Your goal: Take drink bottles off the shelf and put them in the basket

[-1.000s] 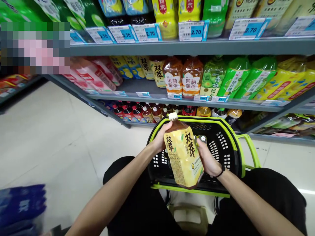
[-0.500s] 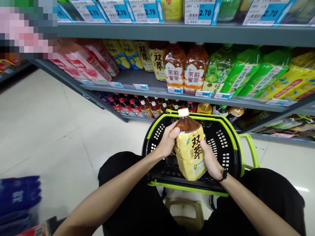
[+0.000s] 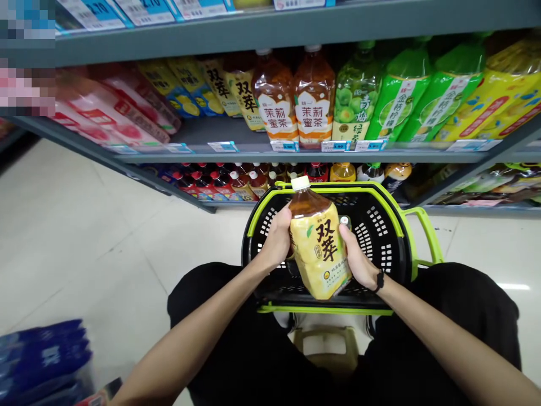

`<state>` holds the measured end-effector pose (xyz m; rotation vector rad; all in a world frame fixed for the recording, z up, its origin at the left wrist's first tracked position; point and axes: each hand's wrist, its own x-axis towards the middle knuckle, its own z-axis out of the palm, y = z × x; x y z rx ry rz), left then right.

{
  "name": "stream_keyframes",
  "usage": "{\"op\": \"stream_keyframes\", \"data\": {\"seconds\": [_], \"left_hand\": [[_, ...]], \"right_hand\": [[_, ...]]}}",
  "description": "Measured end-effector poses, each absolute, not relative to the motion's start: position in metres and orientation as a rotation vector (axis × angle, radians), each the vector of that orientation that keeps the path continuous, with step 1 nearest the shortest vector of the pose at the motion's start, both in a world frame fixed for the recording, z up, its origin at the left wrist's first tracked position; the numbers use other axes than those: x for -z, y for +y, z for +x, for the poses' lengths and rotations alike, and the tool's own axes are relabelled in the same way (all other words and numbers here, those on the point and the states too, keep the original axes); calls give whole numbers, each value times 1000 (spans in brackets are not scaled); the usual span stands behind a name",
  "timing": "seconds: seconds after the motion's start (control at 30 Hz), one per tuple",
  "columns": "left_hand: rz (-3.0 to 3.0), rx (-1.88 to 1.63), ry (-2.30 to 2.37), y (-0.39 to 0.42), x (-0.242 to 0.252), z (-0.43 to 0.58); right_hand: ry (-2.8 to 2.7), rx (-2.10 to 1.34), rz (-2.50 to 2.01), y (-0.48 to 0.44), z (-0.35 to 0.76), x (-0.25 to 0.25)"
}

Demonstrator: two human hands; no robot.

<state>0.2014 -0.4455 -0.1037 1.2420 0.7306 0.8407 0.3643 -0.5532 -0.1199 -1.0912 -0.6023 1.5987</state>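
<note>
My L hand wraps the left side of the yellow-label tea btl, held tilted over the middle of the basket, cap twd far edge, not set down yet. R hand fingers grip its right side. Already in basket: white-capped btl, mostly hidden.

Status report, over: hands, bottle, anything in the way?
Left hand and right hand gripping opposite sides of yellow-labelled bottle. Bottle tilted, capped, above black basket. Second bottle in basket, partly hidden; no obstruction seen at hands.
</note>
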Motion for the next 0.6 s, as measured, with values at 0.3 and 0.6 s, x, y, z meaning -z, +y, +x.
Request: {"op": "stream_keyframes", "data": {"seconds": [0.3, 0.6], "left_hand": [[1357, -826, 1239, -449, 99, 204], [1604, -562, 1107, -462, 101, 213]], "right_hand": [[-248, -1710, -1163, -540, 340, 112], [46, -1610, -1092, -550, 341, 124]]}}
